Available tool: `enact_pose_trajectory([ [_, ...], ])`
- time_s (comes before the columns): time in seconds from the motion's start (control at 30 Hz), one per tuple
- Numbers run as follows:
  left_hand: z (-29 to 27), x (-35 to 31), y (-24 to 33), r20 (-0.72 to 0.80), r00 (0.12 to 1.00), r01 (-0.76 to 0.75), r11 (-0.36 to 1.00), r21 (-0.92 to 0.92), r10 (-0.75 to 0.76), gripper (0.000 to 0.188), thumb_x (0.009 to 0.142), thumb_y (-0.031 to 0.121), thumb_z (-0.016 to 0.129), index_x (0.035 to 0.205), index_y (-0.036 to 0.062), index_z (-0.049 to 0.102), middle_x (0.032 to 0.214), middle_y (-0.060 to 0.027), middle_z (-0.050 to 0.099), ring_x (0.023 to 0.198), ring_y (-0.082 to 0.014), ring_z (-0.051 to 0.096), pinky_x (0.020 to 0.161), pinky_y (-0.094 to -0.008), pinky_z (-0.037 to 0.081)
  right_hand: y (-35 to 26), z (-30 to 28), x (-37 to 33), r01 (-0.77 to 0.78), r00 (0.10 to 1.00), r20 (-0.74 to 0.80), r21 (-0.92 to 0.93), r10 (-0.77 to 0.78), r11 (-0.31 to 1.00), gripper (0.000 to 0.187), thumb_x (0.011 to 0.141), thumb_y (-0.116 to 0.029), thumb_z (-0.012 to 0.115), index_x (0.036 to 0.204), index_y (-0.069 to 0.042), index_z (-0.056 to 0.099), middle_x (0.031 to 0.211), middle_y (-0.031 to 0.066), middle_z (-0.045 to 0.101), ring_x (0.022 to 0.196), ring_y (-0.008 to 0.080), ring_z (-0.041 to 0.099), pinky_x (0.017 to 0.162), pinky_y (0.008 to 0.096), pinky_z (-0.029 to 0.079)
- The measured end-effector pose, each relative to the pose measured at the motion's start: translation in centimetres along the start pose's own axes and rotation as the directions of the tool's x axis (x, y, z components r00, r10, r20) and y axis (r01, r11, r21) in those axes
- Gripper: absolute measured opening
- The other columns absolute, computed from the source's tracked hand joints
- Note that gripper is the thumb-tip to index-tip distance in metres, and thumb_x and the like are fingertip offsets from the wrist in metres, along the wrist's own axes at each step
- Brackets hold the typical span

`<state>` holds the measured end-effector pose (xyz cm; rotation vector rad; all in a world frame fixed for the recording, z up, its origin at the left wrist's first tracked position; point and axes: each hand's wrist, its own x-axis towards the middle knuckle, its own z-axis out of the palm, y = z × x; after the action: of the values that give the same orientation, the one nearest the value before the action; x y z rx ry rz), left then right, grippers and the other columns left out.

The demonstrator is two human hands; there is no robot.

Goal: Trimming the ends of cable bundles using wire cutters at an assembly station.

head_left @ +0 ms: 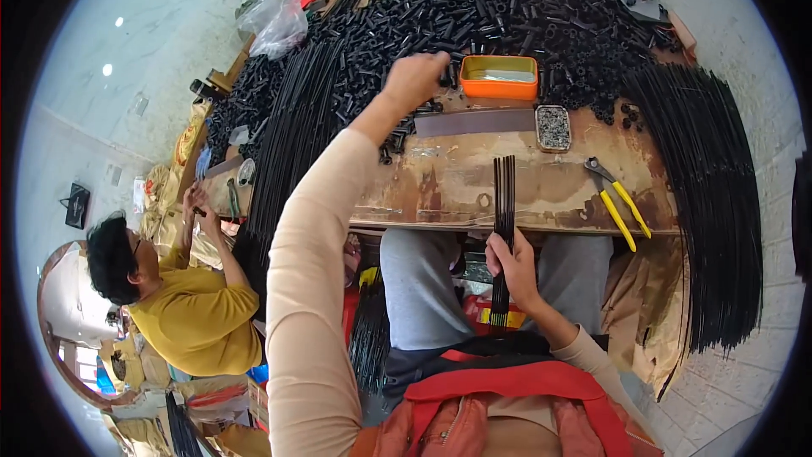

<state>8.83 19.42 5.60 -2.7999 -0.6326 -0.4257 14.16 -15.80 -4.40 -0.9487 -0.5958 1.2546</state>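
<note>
In my right hand (514, 264) a bundle of thin black rods (505, 195) stands roughly upright above my lap, fingers wrapped round its lower half. My left hand (414, 81) is stretched forward over the near edge of a large pile of short black tubes (372, 42). Its fingers are curled together at the tubes, beside an orange tin (499, 89). What they pinch, if anything, I cannot make out. Pale strips lie inside the tin. Next to it sits a small clear box (553, 129) of tiny metallic bits.
Yellow-handled pincers (617, 203) lie at the table's right front. Long black rods (706, 203) hang over the right edge, and more rods (296, 127) lie left. A flat grey strip (474, 122) rests before the tin. A co-worker in yellow (199, 317) sits at left.
</note>
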Motion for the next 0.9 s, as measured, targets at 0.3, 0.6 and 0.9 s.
enact_pose_trajectory([
  [0.3, 2.4, -4.3, -1.8, 0.095, 0.918, 0.394, 0.853, -0.341, -0.386, 0.037, 0.075, 0.016, 0.076, 0.104, -0.0012, 0.062, 0.088, -0.0170, 0.064, 0.078, -0.0301, 0.065, 0.076, -0.0383, 0.051, 0.8, 0.4, 0.2, 0.052, 0.998, -0.017, -0.049, -0.053, 0.997, 0.014, 0.098, -0.017, 0.052, 0.089, -0.007, 0.048, 0.061, -0.0028, 0.046, 0.050, 0.0044, 0.040, 0.046, 0.0210, 0.031],
  [0.6, -2.6, -7.1, 2.7, -0.040, 0.905, 0.332, 0.762, -0.556, -0.424, 0.037, 0.072, 0.030, 0.081, 0.098, 0.0057, 0.072, 0.090, -0.0164, 0.070, 0.083, -0.0282, 0.068, 0.072, -0.0352, 0.052, 1.3, 0.6, -0.1, 0.113, 0.992, 0.057, -0.063, -0.110, 0.992, 0.011, 0.097, -0.013, 0.053, 0.093, -0.005, 0.048, 0.063, 0.0000, 0.046, 0.052, 0.0075, 0.044, 0.048, 0.0224, 0.036],
  [0.9, -8.7, -12.3, 18.3, 0.148, 0.985, 0.158, 0.127, -0.979, -0.085, 0.014, 0.092, 0.013, 0.064, 0.097, -0.0001, 0.062, 0.079, -0.0002, 0.063, 0.073, -0.0067, 0.058, 0.066, -0.0248, 0.048, 2.9, 0.2, -1.6, -0.152, 0.979, 0.162, 0.158, 0.126, 0.976, 0.062, 0.101, -0.052, 0.030, 0.115, 0.001, 0.056, 0.093, 0.0132, 0.066, 0.078, 0.0208, 0.064, 0.075, 0.0315, 0.052],
])
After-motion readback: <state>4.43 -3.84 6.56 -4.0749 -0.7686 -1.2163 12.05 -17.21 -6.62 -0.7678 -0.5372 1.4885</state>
